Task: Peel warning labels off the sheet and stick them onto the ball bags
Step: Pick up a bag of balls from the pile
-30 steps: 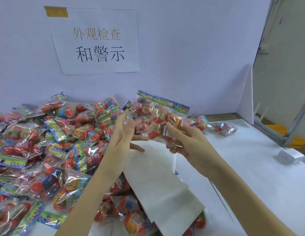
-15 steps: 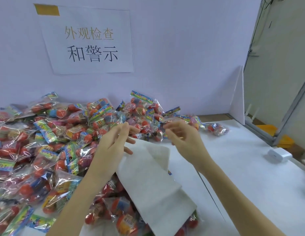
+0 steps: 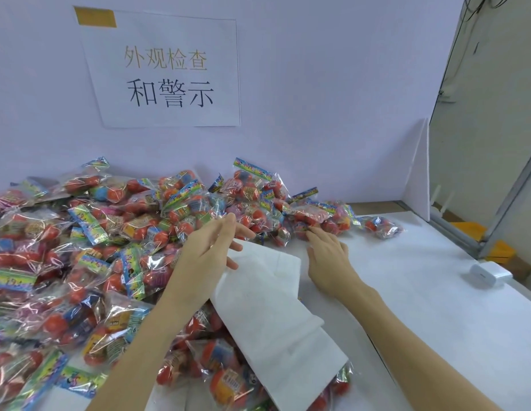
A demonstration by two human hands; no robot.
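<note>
Ball bags (image 3: pixel 116 256) are lying heaped left of and behind the white label sheet (image 3: pixel 267 298). Left hand (image 3: pixel 208 247) is hovering at the sheet's upper-left edge, fingers loosely spread, gripping nothing. Right hand (image 3: pixel 329 256) is lying just right of the sheet, fingers extended, tips touching a bag (image 3: pixel 310 216).

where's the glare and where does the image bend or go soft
Head view: glare streaks glint across the clear ball bags; wide-angle bend tilts the sign and the metal post at right; edges of the left hand and right hand look slightly soft; lighting is even, shadows faint.
</note>
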